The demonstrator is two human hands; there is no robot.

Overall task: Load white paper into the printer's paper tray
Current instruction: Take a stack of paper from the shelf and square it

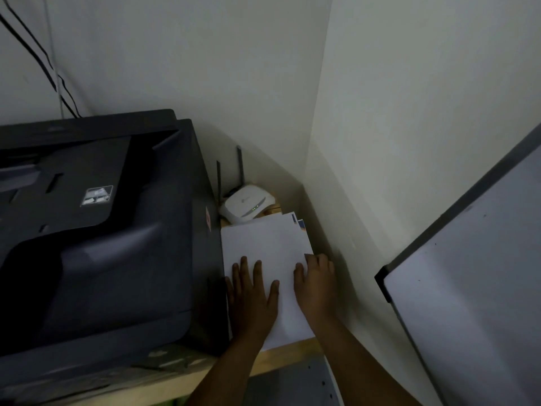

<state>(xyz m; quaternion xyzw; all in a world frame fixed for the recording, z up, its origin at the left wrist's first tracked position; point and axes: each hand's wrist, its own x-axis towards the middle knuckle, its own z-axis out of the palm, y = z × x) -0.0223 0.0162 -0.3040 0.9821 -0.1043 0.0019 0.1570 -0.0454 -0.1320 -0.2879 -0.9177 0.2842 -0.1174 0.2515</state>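
A stack of white paper (265, 244) lies on a wooden shelf just right of the large black printer (96, 230). My left hand (251, 297) lies flat on the near part of the stack, fingers spread. My right hand (317, 285) rests on the stack's right edge, its fingers bent over that edge; I cannot tell whether they grip any sheets. The printer's paper tray is out of sight.
A white router (247, 205) with two antennas stands behind the paper in the corner. A few printed sheets (298, 222) stick out under the stack. A whiteboard (468, 303) leans at the right. Walls close the corner. Black cables (44, 63) hang at upper left.
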